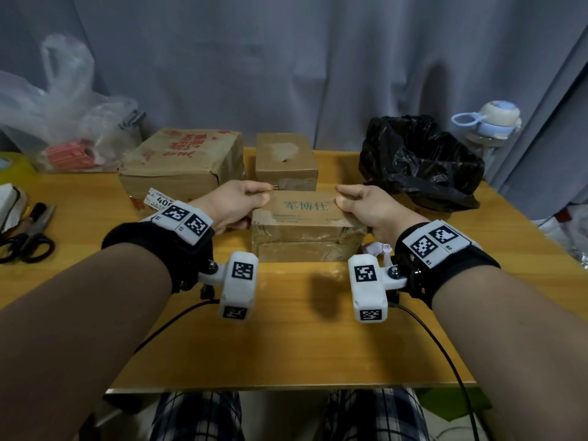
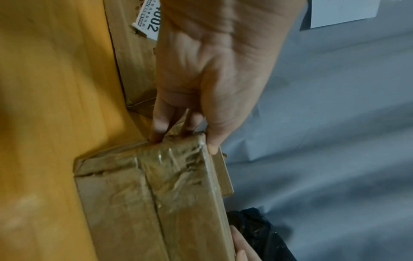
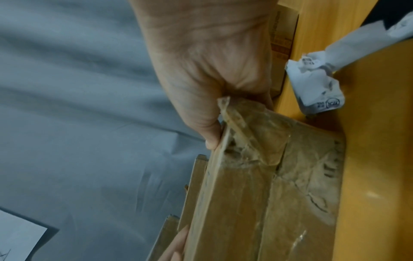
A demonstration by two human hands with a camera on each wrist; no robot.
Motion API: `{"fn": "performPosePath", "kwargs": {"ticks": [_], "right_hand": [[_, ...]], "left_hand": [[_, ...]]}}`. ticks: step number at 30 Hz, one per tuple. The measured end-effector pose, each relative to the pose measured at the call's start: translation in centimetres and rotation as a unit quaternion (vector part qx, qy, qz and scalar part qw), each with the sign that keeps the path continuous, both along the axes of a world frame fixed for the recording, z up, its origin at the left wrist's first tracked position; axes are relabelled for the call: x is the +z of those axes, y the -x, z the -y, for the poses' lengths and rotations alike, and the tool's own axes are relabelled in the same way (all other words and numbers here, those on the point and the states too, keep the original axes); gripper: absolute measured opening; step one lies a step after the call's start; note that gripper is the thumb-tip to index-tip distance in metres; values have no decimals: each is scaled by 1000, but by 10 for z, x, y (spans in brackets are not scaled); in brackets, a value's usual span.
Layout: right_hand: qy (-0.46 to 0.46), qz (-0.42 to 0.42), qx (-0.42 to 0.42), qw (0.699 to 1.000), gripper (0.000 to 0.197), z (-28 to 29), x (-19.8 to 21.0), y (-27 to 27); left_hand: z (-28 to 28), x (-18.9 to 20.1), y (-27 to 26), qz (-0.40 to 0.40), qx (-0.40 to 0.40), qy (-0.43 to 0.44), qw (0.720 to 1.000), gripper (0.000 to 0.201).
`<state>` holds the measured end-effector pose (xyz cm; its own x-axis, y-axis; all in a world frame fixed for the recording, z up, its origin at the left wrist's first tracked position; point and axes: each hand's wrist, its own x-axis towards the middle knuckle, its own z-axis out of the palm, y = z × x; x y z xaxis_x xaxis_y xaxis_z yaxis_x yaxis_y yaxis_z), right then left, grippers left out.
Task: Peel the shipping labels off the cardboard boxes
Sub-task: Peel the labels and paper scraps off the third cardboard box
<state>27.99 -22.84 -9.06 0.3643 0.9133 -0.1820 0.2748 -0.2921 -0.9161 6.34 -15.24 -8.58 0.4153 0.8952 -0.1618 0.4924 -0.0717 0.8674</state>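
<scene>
A taped cardboard box [image 1: 305, 222] with green printed characters on top stands near the middle of the wooden table [image 1: 286, 338]. My left hand [image 1: 241, 202] grips its left end, thumb on top and fingers down the side [image 2: 156, 130]. My right hand [image 1: 359, 206] grips the right end in the same manner, thumb [image 3: 212, 139] on the top edge of the box [image 3: 257, 194]. Behind it stand a small plain box [image 1: 286, 160] and a larger box [image 1: 181, 160] whose white shipping label [image 1: 157, 200] sticks out near my left wrist; that label [image 2: 149, 23] also shows beside the box [image 2: 156, 194].
A crumpled white label [image 1: 377, 249] lies on the table by my right wrist [image 3: 317, 88]. A black plastic bag [image 1: 420, 160] sits at the back right, a water bottle [image 1: 490, 122] behind it. Scissors [image 1: 28, 240] and a clear bag [image 1: 63, 122] lie at left.
</scene>
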Motion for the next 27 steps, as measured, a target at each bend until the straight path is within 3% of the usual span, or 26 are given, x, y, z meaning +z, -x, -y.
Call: {"fn": "performPosePath", "kwargs": {"ticks": [3,6,7,9,12,15,23,27], "right_hand": [[0,-14,-5,1000,42,-2,-1,-2],[-1,-75,-8,997,45,-5,-7,-1],[-1,-58,-5,998,43,-6,-8,1],[-13,66,5,998,37,-8,-2,7],[-92,210,-13,973,18,-10,16,13],[-134,215,26,967,24,-4,34,13],[-39,270,76,959,42,51,56,-10],[32,404,112,907,32,83,48,-30]], "left_hand": [[1,0,-3,-43,-14,-56,997,36],[0,2,-1,-187,-12,-189,964,37],[0,3,0,-235,-5,-239,942,35],[2,11,1,-290,2,-323,901,27],[6,27,-2,-267,3,-370,890,22],[13,40,-7,-236,-5,-384,893,29],[55,52,-30,-180,-81,-394,898,52],[77,43,-58,-171,-139,-399,890,36]]}}
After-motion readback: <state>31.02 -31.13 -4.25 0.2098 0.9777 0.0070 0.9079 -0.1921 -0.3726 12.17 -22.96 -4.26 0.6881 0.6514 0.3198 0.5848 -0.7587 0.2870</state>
